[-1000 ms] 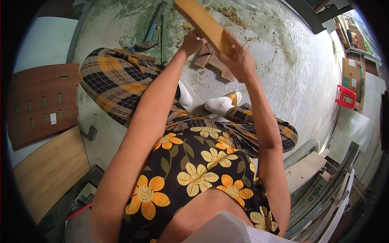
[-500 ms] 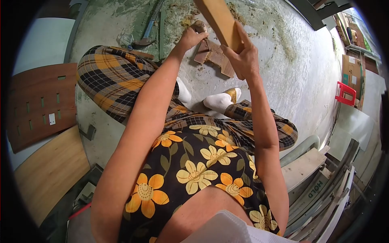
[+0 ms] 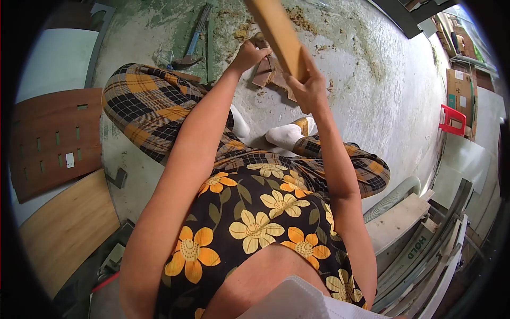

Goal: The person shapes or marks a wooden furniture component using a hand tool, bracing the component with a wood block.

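My left hand (image 3: 248, 56) is closed round a chisel-like tool with a rounded brown handle (image 3: 258, 40). Its thin dark shaft stands upright over a piece of brown wood (image 3: 262, 75) on the floor, among wood scraps. My right hand (image 3: 307, 85) grips the lower end of a long, thick yellow-brown wooden block (image 3: 280, 40), thumb on one side and fingers on the other. The block tilts up past the top edge of the view and overlaps part of the tool's handle. The tool's tip is hard to see against the wood.
A claw hammer (image 3: 195, 43) with a blue-and-black handle lies at upper left beside a green strip (image 3: 210, 48). Wood chips litter the concrete floor (image 3: 366, 101). Brown boards (image 3: 56, 141) lean at left. A red stool (image 3: 452, 119) and stacked rails (image 3: 425, 255) are at right.
My right hand has moved the wooden block left, so it now overlaps the tool's handle more. My left hand stays at the same spot on the tool.
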`<state>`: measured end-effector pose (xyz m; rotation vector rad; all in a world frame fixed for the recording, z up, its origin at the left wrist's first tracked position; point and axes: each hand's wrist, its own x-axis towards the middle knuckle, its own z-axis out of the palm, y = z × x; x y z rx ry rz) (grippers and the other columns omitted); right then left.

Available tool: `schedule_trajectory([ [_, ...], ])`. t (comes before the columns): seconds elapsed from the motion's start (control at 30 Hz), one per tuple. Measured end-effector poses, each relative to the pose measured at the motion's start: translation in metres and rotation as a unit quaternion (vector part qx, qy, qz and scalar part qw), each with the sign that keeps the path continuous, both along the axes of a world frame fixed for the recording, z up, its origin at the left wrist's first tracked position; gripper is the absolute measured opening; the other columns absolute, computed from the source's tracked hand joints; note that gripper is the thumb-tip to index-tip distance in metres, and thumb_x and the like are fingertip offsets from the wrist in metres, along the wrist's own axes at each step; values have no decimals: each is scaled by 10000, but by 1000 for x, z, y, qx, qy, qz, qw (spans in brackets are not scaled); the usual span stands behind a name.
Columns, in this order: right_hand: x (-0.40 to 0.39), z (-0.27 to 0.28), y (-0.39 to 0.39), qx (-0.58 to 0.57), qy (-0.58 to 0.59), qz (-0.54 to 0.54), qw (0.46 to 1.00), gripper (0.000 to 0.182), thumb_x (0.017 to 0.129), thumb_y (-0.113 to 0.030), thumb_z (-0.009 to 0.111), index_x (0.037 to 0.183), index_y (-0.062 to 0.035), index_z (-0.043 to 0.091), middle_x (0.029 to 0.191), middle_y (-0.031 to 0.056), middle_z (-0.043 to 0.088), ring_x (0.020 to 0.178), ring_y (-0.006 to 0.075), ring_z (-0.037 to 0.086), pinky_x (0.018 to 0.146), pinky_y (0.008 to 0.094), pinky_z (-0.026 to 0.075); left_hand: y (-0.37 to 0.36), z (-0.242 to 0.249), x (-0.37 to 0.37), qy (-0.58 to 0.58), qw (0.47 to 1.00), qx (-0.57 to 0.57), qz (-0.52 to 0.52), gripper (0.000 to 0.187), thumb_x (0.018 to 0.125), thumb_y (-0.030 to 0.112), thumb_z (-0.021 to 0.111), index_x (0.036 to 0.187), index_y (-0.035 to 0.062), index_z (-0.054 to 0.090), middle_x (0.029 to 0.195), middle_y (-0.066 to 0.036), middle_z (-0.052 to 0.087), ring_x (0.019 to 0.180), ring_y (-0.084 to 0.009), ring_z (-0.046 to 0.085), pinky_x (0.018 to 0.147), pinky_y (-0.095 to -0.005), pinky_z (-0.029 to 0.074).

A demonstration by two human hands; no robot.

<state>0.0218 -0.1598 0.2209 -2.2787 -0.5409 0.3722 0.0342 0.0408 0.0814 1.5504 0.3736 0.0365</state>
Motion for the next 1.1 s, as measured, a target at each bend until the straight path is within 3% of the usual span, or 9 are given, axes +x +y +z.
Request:
schedule_trajectory([
  [0.03,0,-5,-3,-45,15,-5,999,778,751,-327,700,1452,-162,406,1080,243,669,1032,368,652,866,412,522,-3,-8,3,-27,1000,11,2,219,805,171,729,926,-4,676,802,-73,695,658,-164,678,585,-297,543],
  [0.07,0,-10,-6,-65,13,-7,998,782,755,-336,691,1458,-161,396,1077,251,666,1021,386,650,874,424,516,0,-17,5,37,998,-58,13,258,791,184,724,966,4,666,817,-93,699,734,-192,691,635,-327,549],
  [0.17,-4,-9,-11,-37,-6,-19,999,785,754,-324,700,1460,-167,396,1053,242,675,969,342,679,847,402,528,4,-14,2,8,984,168,-59,269,807,222,722,963,6,682,868,-98,717,700,-147,678,657,-296,542],
  [0.2,-9,-8,-13,-8,1,-34,999,782,756,-305,702,1461,-159,396,1056,232,676,949,319,684,835,392,533,-3,-3,-3,-24,979,200,-26,303,789,258,733,932,-2,671,847,-112,717,744,-200,693,711,-321,539],
  [0.3,-11,12,-15,67,-1,-73,995,775,760,-246,705,1461,-133,396,1072,201,679,902,253,690,801,366,548,-14,24,-15,-56,981,186,0,327,780,286,754,927,7,668,845,-117,714,795,-232,695,752,-350,536],
  [0.37,-14,29,-17,105,-11,-93,990,769,759,-203,706,1458,-110,399,1089,182,676,884,214,683,779,352,556,-13,-5,-13,-94,965,246,13,348,775,300,780,930,11,661,866,-126,714,829,-232,690,772,-361,527],
  [0.57,-21,33,-32,116,-41,-98,988,764,753,-181,703,1450,-80,406,1132,190,665,948,217,683,817,350,555,-20,-17,-9,-29,962,270,4,374,782,299,785,986,14,653,919,-144,710,841,-279,687,752,-378,528],
  [0.67,-24,33,-35,112,-28,-105,988,771,748,-181,708,1451,-83,406,1148,192,660,963,219,680,833,349,552,-27,31,-23,-67,969,235,19,400,776,305,791,1004,10,647,945,-155,707,851,-298,685,766,-388,529],
  [1.1,-23,34,-40,150,-51,-104,982,755,754,-145,711,1447,-105,415,1146,173,661,957,215,680,827,352,557,-37,31,-20,-2,965,263,1,452,768,309,777,1075,17,618,981,-204,690,942,-355,666,818,-396,521],
])
